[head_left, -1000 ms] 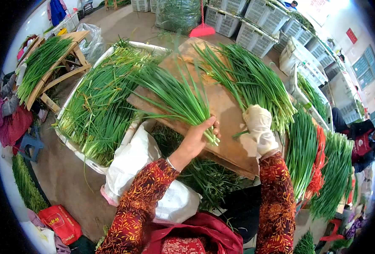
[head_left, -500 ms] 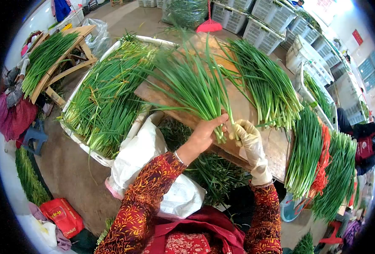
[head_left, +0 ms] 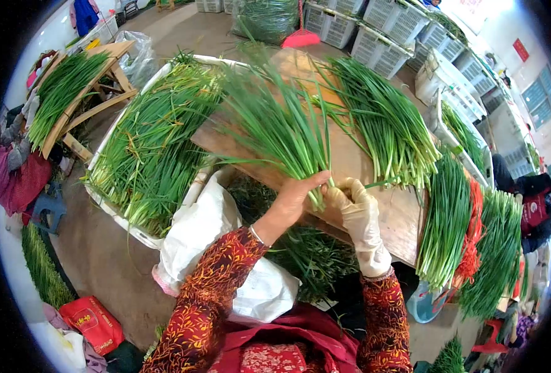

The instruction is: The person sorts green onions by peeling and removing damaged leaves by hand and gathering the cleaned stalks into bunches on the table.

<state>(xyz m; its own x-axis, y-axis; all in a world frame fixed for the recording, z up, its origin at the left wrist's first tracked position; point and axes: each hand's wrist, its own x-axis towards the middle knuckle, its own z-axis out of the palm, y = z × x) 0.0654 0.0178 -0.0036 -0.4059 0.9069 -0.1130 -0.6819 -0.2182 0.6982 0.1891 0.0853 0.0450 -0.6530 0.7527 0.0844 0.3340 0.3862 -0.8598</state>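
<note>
A loose bunch of garlic chives (head_left: 288,140) is gripped near its pale stem ends by my bare left hand (head_left: 294,198), leaves fanning up and away. My right hand (head_left: 355,208), in a thin pale glove, is closed with its fingertips at the stem ends beside my left thumb, pinching chive stalks there. A single green blade (head_left: 384,183) sticks out to the right of the glove. Under both hands lies a wooden board (head_left: 375,214). A sorted pile of chives (head_left: 387,124) rests on its right side.
Left of the board stands a white crate (head_left: 123,214) heaped with chives, with a white sack (head_left: 201,214) against it. Chive bundles (head_left: 443,217) with red ties (head_left: 472,230) lie at right. Stacked crates (head_left: 381,50) and a red broom (head_left: 300,38) are behind.
My right hand has moved left, closer to my left hand and the stem ends. The bunch remains in my left hand, its upper leaves blurred by motion. The view has shifted slightly.
</note>
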